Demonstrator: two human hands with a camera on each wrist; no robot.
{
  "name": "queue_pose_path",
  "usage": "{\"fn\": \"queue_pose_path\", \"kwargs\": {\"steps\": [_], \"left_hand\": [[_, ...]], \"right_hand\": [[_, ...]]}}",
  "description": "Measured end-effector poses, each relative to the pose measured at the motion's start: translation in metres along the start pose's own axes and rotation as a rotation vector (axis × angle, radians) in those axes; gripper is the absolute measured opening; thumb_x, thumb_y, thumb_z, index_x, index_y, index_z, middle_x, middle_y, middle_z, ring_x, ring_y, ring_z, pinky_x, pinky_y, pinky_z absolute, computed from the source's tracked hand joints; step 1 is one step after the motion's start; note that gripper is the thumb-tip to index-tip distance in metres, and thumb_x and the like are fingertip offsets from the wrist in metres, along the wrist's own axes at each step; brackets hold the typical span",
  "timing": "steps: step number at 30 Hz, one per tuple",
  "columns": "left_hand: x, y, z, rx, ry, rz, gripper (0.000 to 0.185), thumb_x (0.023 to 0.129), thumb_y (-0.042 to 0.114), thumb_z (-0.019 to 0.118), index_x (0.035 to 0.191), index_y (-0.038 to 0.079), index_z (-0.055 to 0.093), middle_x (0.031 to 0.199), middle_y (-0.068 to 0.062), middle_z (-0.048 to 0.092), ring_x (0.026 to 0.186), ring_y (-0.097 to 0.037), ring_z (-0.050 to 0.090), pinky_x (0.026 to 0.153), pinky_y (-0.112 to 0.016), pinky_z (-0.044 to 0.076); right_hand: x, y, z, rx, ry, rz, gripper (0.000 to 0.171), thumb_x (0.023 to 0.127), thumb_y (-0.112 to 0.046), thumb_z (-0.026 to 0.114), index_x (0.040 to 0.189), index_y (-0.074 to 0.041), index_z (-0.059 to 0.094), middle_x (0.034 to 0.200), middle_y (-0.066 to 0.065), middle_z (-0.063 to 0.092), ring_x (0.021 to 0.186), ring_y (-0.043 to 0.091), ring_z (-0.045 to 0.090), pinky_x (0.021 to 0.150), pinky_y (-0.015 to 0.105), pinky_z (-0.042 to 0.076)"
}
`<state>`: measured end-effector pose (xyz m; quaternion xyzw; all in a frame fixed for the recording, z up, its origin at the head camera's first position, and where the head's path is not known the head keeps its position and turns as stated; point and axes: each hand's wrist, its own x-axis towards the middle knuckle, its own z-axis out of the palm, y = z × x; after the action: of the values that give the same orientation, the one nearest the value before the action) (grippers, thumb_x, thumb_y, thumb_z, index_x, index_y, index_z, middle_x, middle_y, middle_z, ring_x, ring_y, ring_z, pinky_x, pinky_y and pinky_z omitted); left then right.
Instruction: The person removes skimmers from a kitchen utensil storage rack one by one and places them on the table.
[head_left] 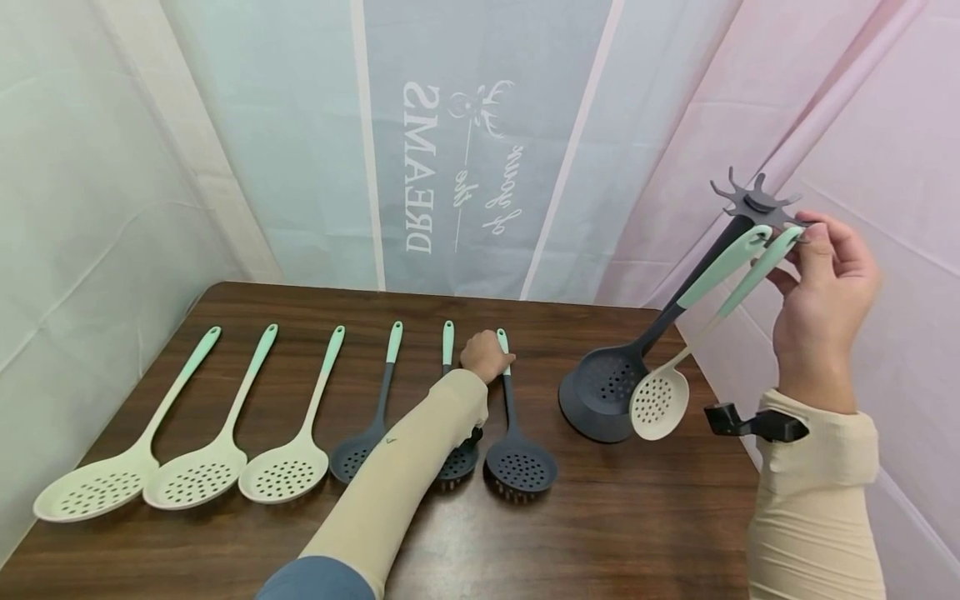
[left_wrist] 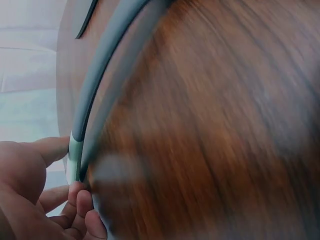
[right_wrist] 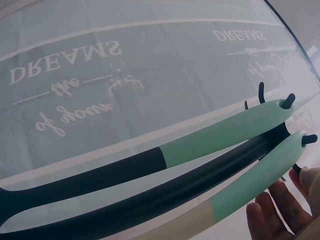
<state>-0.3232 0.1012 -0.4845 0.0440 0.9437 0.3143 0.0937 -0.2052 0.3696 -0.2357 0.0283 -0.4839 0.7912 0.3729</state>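
Up at the rack's hooks (head_left: 757, 202), my right hand (head_left: 821, 287) pinched the cream skimmer's (head_left: 660, 402) mint handle; I judged it needed steadying there. Below my left hand (head_left: 486, 355), clenched on the dark skimmer (head_left: 519, 463) flat on the desk (head_left: 645, 517), a straight lift seemed best

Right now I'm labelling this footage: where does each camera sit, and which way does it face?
Head: looks down at the table; both arms show.
Left wrist: close to the wood, left hand pinching a dark skimmer's handle.
Right wrist: along two hung skimmers toward the rack hooks; fingertips show.
Head and right wrist share the rack.
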Motion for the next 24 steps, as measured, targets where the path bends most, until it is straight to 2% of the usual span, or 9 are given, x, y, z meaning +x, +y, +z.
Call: {"fn": "queue_pose_path", "kwargs": {"steps": [4, 6, 10, 12, 14, 16, 21, 24], "left_hand": [[0.001, -0.003, -0.003, -0.029, 0.021, -0.005, 0.038, 0.096, 0.033, 0.074, 0.067, 0.012, 0.059, 0.057, -0.002, 0.050, 0.051, -0.015, 0.050, 0.049, -0.031, 0.040], [0.001, -0.004, -0.006, -0.070, 0.048, -0.005, 0.035, 0.098, 0.030, 0.070, 0.071, 0.010, 0.061, 0.060, -0.002, 0.049, 0.051, -0.015, 0.047, 0.049, -0.030, 0.038], [0.003, -0.004, -0.014, -0.205, 0.140, 0.042, 0.019, 0.104, 0.021, 0.060, 0.097, 0.007, 0.071, 0.081, -0.005, 0.064, 0.062, -0.016, 0.056, 0.055, -0.031, 0.045], [0.005, 0.000, -0.019, -0.286, 0.191, 0.088, 0.020, 0.105, 0.019, 0.058, 0.113, 0.007, 0.072, 0.097, -0.007, 0.071, 0.074, -0.019, 0.064, 0.063, -0.033, 0.051], [0.007, 0.007, -0.027, -0.354, 0.216, 0.143, 0.024, 0.106, 0.019, 0.056, 0.119, 0.007, 0.071, 0.104, -0.007, 0.072, 0.082, -0.021, 0.067, 0.069, -0.035, 0.053], [0.009, 0.017, -0.034, -0.404, 0.235, 0.206, 0.025, 0.105, 0.020, 0.056, 0.119, 0.006, 0.071, 0.104, -0.008, 0.072, 0.084, -0.021, 0.067, 0.071, -0.034, 0.053], [0.007, 0.044, -0.052, -0.462, 0.229, 0.333, 0.025, 0.105, 0.020, 0.056, 0.118, 0.006, 0.072, 0.100, -0.006, 0.071, 0.074, -0.017, 0.061, 0.064, -0.028, 0.047], [0.004, 0.058, -0.061, -0.482, 0.215, 0.377, 0.024, 0.105, 0.019, 0.057, 0.118, 0.007, 0.073, 0.099, -0.005, 0.070, 0.074, -0.014, 0.059, 0.064, -0.025, 0.046]], "right_hand": [[-0.001, 0.000, 0.000, 0.000, 0.000, -0.003, 0.034, 0.089, -0.002, 0.077, 0.116, 0.015, 0.064, 0.089, 0.019, 0.067, 0.075, 0.028, 0.070, 0.059, 0.031, 0.061], [-0.001, 0.000, 0.001, -0.001, 0.000, -0.005, 0.036, 0.088, -0.003, 0.078, 0.116, 0.015, 0.064, 0.089, 0.019, 0.067, 0.074, 0.028, 0.070, 0.059, 0.031, 0.061], [-0.002, -0.001, 0.001, 0.001, 0.000, 0.001, 0.036, 0.088, -0.003, 0.079, 0.116, 0.015, 0.064, 0.089, 0.019, 0.067, 0.074, 0.028, 0.070, 0.060, 0.031, 0.061], [-0.002, 0.000, 0.000, 0.005, 0.001, 0.006, 0.036, 0.088, -0.003, 0.078, 0.116, 0.016, 0.064, 0.089, 0.019, 0.067, 0.074, 0.028, 0.070, 0.060, 0.031, 0.061], [-0.002, 0.000, 0.000, 0.011, 0.003, 0.010, 0.035, 0.089, -0.002, 0.077, 0.116, 0.015, 0.064, 0.089, 0.019, 0.066, 0.075, 0.028, 0.070, 0.060, 0.031, 0.061], [-0.001, 0.000, 0.000, 0.017, 0.006, 0.009, 0.034, 0.090, -0.001, 0.076, 0.116, 0.016, 0.064, 0.089, 0.019, 0.066, 0.075, 0.028, 0.070, 0.060, 0.031, 0.061], [-0.002, -0.001, 0.000, 0.027, 0.007, 0.009, 0.033, 0.090, 0.000, 0.075, 0.116, 0.016, 0.063, 0.089, 0.019, 0.066, 0.074, 0.028, 0.070, 0.059, 0.032, 0.061], [-0.003, -0.001, -0.001, 0.030, 0.021, 0.015, 0.027, 0.090, 0.001, 0.074, 0.109, 0.017, 0.064, 0.088, 0.020, 0.068, 0.075, 0.029, 0.071, 0.058, 0.032, 0.061]]}}
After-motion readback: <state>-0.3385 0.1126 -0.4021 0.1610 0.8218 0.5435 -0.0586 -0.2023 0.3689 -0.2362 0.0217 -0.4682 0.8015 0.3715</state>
